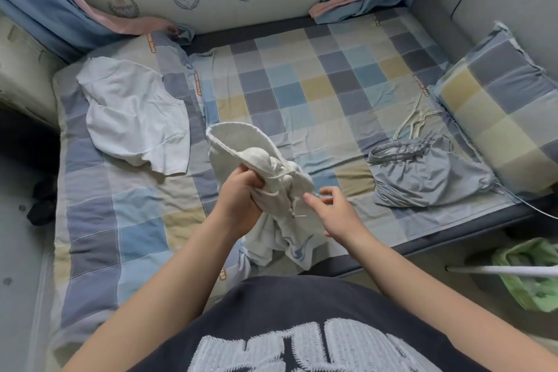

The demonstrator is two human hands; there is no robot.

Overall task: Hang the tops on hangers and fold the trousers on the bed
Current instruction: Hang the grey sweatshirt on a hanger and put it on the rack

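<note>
Held up over the near edge of the bed [302, 84] with its blue, grey and yellow checked sheet: a crumpled white hooded top [265, 160] with a drawstring, hood opening turned upward, lower part with a blue printed mark hanging down to the mattress edge. At the middle of the bunch, the left hand [241, 199], fingers curled tight round a fistful of the white cloth. Just to the right of the garment, the right hand [335, 211], forefinger stretched toward the dangling cord, remaining fingers loosely bent; contact with cord or cloth impossible to tell. Spread out and creased on the left part of the bed, well apart from both hands: a white short-sleeved T-shirt [136, 112]. Lying in a heap on the right part, near a checked pillow [498, 106]: grey-blue drawstring trousers [422, 172] with a gathered waistband and pale cords trailing toward the pillow, not folded. Blue and pink curtains [39, 9] at both far corners, against a pale wall panel printed with ship emblems. Beyond the bed's right edge, low down, a green plastic bag [531, 275] and a white rod [392, 269] lying across in front of it. At the bottom, a dark T-shirt [271, 311] with pale lettering on the person's chest
</note>
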